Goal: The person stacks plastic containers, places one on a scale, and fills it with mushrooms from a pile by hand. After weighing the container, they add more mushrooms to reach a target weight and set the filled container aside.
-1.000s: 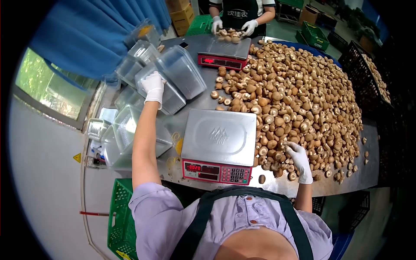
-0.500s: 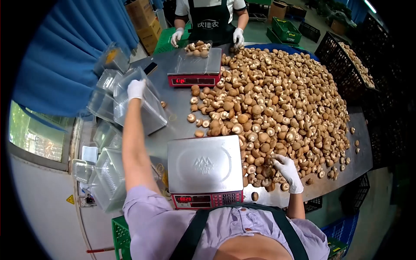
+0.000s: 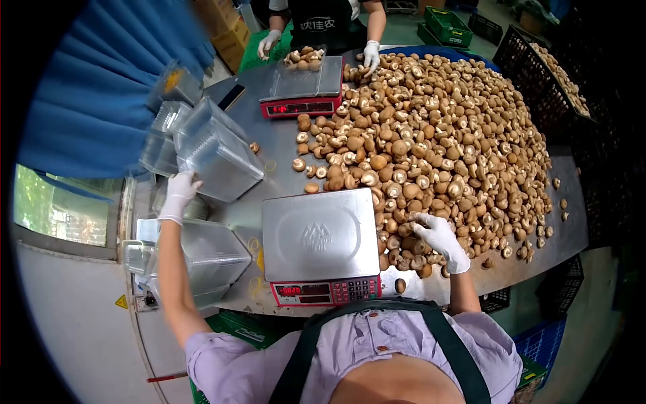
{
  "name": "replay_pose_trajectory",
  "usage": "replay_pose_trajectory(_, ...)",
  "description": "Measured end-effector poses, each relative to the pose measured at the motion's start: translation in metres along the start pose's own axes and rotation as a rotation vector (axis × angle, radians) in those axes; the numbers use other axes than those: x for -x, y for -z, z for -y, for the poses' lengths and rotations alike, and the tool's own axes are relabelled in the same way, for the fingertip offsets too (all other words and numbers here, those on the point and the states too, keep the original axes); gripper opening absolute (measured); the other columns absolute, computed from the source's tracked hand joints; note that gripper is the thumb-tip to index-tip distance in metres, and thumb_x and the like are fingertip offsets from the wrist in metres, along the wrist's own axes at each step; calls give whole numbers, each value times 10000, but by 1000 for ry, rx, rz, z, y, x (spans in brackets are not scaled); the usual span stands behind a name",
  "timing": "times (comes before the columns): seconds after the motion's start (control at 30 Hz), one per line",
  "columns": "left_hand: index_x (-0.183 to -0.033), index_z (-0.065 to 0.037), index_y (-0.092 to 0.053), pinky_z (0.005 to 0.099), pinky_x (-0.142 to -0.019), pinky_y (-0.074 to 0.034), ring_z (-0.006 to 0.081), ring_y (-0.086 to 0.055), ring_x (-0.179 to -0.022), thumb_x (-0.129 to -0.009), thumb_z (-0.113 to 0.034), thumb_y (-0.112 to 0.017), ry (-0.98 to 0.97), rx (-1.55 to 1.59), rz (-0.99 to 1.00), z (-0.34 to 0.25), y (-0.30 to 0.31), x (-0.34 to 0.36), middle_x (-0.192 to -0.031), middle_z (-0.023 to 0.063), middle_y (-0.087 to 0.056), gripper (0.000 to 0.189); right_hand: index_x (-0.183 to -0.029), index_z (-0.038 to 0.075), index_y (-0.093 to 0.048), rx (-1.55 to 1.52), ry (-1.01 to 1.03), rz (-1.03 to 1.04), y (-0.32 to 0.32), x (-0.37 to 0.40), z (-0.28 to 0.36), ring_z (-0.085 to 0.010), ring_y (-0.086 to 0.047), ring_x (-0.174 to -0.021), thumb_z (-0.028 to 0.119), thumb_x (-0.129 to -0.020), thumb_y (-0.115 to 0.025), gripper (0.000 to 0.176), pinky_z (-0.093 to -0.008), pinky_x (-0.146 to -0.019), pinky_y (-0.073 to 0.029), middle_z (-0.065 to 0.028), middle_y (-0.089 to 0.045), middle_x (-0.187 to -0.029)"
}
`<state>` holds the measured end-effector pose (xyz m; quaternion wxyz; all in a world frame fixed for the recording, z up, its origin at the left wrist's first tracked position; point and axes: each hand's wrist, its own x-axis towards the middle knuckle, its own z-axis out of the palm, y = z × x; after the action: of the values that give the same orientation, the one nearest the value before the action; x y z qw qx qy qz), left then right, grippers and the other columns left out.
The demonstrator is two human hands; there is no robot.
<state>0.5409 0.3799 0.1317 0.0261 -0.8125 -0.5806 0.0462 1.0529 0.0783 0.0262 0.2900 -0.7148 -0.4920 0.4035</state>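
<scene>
My left hand [image 3: 180, 194], in a white glove, is at the near corner of a stack of clear plastic trays [image 3: 225, 165], its fingers bent together at the rim. A second stack of clear trays [image 3: 212, 259] lies just below that hand. My right hand [image 3: 439, 239], also gloved, rests at the near edge of a large pile of brown mushrooms [image 3: 444, 148], fingers curled round a mushroom [image 3: 406, 229]. Between my hands stands a digital scale [image 3: 319, 236] with a bare steel plate and a lit red display.
Across the steel table [image 3: 286, 161], a co-worker in a dark apron [image 3: 319, 30] has gloved hands beside a second scale [image 3: 301, 108] bearing a tray of mushrooms [image 3: 305, 58]. A phone [image 3: 232, 97] lies at the left. Black crates [image 3: 538, 74] stand at the right.
My left hand has come back toward me from the top of the tray stack to its near corner. My right hand stays at the pile's edge. The co-worker's hand by the pile has shifted slightly.
</scene>
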Motion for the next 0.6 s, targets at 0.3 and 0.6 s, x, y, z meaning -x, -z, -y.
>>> replay_pose_trajectory(0.3,-900,-61,-619,429,-735,-494,349,-629,-854,-841,-382,-549,179,-51,-221,-97,-18,-39,-862,179,-655,334,-1036,19,-621,56,85,-2,1,12,-11,-309,-638,-811,269,-840,-585,320,-346,-739,-488,-195,-647,-892)
replay_pose_trajectory(0.6,-952,-20,-670,441,-819,-485,381,-617,-944,-786,-234,-503,444,64,-249,-120,-9,-134,-996,214,-643,318,-1046,19,-620,82,97,-109,-1,21,-24,-328,-643,-785,274,-840,-591,329,-367,-724,-494,-204,-648,-846)
